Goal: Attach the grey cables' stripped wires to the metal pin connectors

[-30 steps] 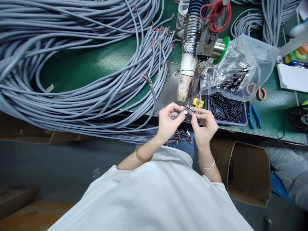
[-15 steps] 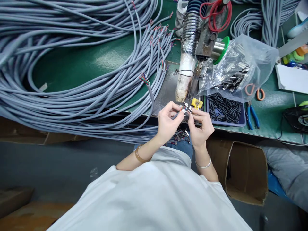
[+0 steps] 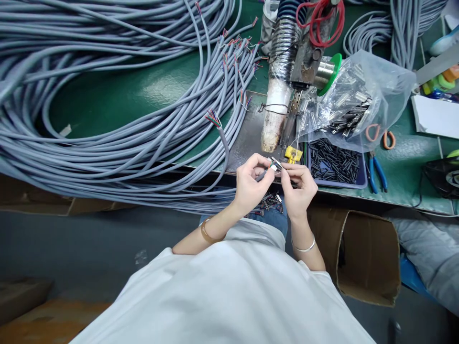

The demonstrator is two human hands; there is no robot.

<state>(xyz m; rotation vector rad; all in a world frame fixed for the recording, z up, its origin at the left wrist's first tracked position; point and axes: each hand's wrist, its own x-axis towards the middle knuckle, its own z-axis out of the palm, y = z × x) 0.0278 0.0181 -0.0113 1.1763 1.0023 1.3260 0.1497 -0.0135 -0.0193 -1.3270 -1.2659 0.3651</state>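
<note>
My left hand (image 3: 250,185) pinches the end of a grey cable (image 3: 260,176) whose coloured wires reach a small metal connector (image 3: 275,163). The fingertips of my right hand (image 3: 298,190) are closed on the connector's right side. Both hands meet at the bench's front edge, just below the soldering iron (image 3: 291,117) and the white-wrapped end of an extraction hose (image 3: 274,125). A yellow clip-like piece (image 3: 293,154) sits just above my right fingers. Fingers hide part of the connector, so the individual wire joints cannot be made out.
Bundles of grey cables (image 3: 143,145) cover the left of the green bench. On the right are a solder spool (image 3: 325,75), a bag of connectors (image 3: 358,98), a blue tray (image 3: 340,183) of small black pieces, and pliers (image 3: 376,172). A cardboard box (image 3: 369,258) stands below.
The connector has turned in my fingers and come slightly down, away from the soldering iron's tip. Both hands keep their grip and have shifted only a little.
</note>
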